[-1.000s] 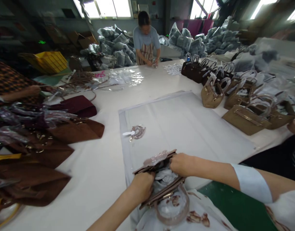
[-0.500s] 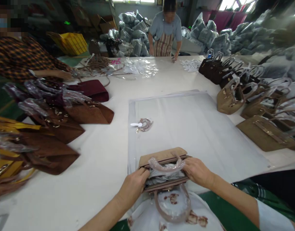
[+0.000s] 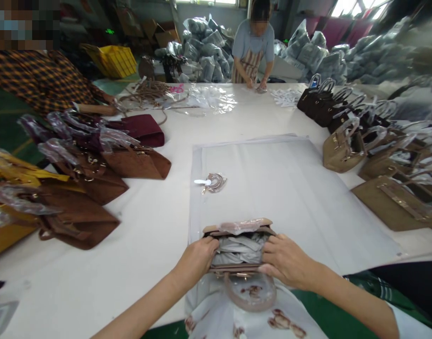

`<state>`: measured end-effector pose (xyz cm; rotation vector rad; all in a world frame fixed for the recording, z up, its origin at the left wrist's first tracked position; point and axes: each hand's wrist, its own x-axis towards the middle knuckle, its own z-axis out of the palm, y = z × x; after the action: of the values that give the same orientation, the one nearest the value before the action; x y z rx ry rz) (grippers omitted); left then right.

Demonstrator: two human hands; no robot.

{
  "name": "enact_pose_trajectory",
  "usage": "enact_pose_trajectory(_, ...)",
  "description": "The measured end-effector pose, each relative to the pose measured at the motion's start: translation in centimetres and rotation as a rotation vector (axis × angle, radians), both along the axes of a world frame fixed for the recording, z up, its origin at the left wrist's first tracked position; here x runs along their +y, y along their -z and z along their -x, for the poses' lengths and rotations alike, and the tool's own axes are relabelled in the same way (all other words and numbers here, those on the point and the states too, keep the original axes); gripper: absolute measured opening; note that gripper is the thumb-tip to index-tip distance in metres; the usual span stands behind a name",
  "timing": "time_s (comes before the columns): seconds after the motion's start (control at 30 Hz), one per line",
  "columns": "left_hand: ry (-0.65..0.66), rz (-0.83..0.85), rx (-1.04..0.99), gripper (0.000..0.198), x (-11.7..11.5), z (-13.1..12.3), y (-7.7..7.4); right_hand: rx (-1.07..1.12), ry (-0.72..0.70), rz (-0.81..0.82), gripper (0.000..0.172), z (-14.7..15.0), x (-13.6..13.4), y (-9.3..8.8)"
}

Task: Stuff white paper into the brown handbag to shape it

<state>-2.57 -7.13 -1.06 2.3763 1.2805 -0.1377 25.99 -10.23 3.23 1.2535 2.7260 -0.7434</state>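
A tan handbag (image 3: pixel 237 228) stuffed with grey paper (image 3: pixel 239 248) stands at the near table edge on a stack of clear plastic bags (image 3: pixel 293 188). My left hand (image 3: pixel 196 256) grips the bag's left end, fingers curled into its opening. My right hand (image 3: pixel 284 261) grips the right end in the same way. One plastic-wrapped handle (image 3: pixel 249 294) hangs toward me over the edge. A small wrapped strap with a white tag (image 3: pixel 212 181) lies further out on the plastic.
Brown, maroon and yellow handbags (image 3: pixel 78 188) crowd the left side, next to a person in a checked sleeve (image 3: pixel 43 82). Tan and dark handbags (image 3: pixel 374 146) line the right. Another person (image 3: pixel 253 47) works at the far edge, near plastic sheets (image 3: pixel 211 99) and white tags (image 3: pixel 284 96).
The bag has settled with its mouth facing up and one handle folded down. Both hands shifted from the handle area to the bag's two ends. The view moved left.
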Motion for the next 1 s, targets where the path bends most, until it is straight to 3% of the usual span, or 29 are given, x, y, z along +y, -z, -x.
enact_pose_trajectory(0.13, 0.013, 0.039, -0.285, 0.022, 0.2, 1.4, -0.7, 0.025, 0.077, 0.084, 0.043, -1.9, -1.2, -0.1)
enact_pose_trajectory(0.2, -0.058, -0.03, -0.515, 0.021, -0.1, 2.8, -1.5, 0.127, 0.116, 0.092, 0.037, -3.2, -2.2, -0.4)
enact_pose_trajectory(0.27, -0.13, -0.146, -0.623, 0.022, -0.8, 4.1, -2.0, 0.185, 0.158, 0.059, 0.038, -4.3, -3.4, -0.3)
enact_pose_trajectory(0.37, -0.044, -0.195, -0.452, 0.026, -2.1, 4.8, -1.8, 0.132, 0.171, 0.067, 0.053, -5.0, -4.8, 1.1)
enact_pose_trajectory(0.5, -0.001, -0.06, -0.169, 0.029, -2.9, 4.3, -0.4, -0.045, 0.223, 0.148, 0.074, -4.5, -5.1, 3.1)
enact_pose_trajectory(0.6, -0.031, -0.084, -0.216, 0.03, -2.8, 4.3, 0.0, -0.042, 0.27, 0.138, 0.076, -4.0, -4.9, 2.7)
enact_pose_trajectory(0.7, -0.152, -0.232, -0.385, 0.042, -2.1, 4.2, -0.3, 0.016, 0.336, 0.045, 0.101, -3.1, -4.9, 1.7)
enact_pose_trajectory(0.77, -0.234, -0.246, -0.485, 0.06, -1.1, 3.6, -0.3, 0.062, 0.349, -0.019, 0.121, -2.0, -4.5, 1.5)
enact_pose_trajectory(0.83, -0.255, -0.164, -0.555, 0.074, 0.2, 2.6, 0.2, 0.103, 0.33, -0.046, 0.13, -0.8, -3.1, 1.7)
enact_pose_trajectory(0.93, -0.147, -0.049, -0.588, 0.086, 2.1, 1.5, 2.4, 0.179, 0.308, -0.031, 0.142, 0.7, 0.6, 2.0)
enact_pose_trajectory(1.0, -0.08, -0.102, -0.594, 0.095, 3.1, 1.4, 4.4, 0.25, 0.293, -0.005, 0.151, 1.2, 3.5, 2.1)
